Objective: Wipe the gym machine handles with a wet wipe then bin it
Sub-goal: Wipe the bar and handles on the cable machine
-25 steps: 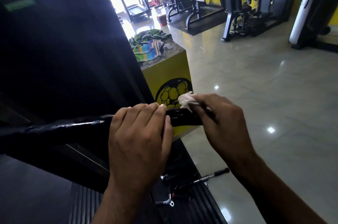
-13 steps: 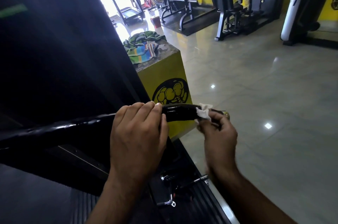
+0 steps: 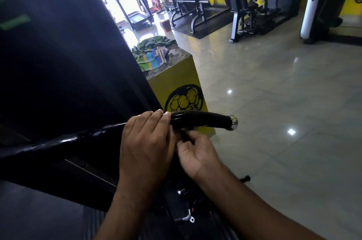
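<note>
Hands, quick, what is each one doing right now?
Left hand: grips the black handle.
Right hand: curled just under the handle; cannot tell if it holds anything.

left hand (image 3: 147, 142) | right hand (image 3: 197, 151) | forearms (image 3: 125, 200): bare | nails (image 3: 166, 113): apparently short

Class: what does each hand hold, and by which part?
The left hand grips the black handle at its grip's inner end. The right hand curls beneath it; what it holds cannot be told.
</note>
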